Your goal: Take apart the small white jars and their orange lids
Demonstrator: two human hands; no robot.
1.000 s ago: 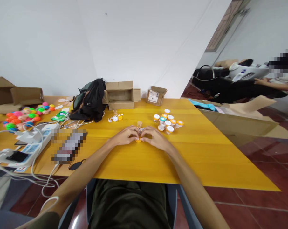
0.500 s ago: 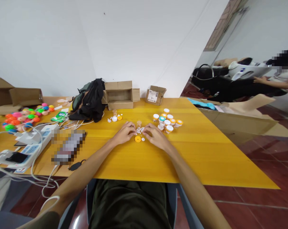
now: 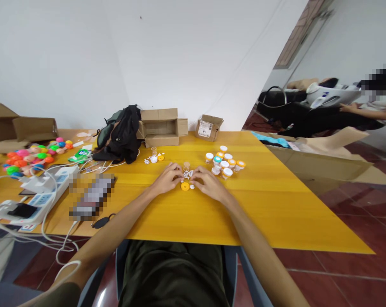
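My left hand [image 3: 168, 178] and my right hand [image 3: 207, 182] face each other over the table, fingers curled and fingertips close together. Each seems to pinch at the edge of a small cluster of white plastic pieces [image 3: 187, 174]; what lies between the fingertips is too small to make out. Just below the fingertips is an orange ring-shaped lid [image 3: 185, 186], with a small white disc [image 3: 192, 186] beside it. A clear little cup [image 3: 187, 165] stands behind the white pieces. Part of a round white piece [image 3: 191, 173] shows by my right fingers.
Several lidded cups [image 3: 226, 164] stand to the right. More loose parts [image 3: 154, 159] lie at the left, before an open carton [image 3: 161, 128] and a black bag [image 3: 124, 138]. A phone [image 3: 93, 197], power strip [image 3: 49, 194] and cables are farther left. Someone sits at far right.
Both hands stay almost in place, with only slight finger movement around the white pieces. A small white piece now shows beside my left fingertips. The lid and disc look unmoved.
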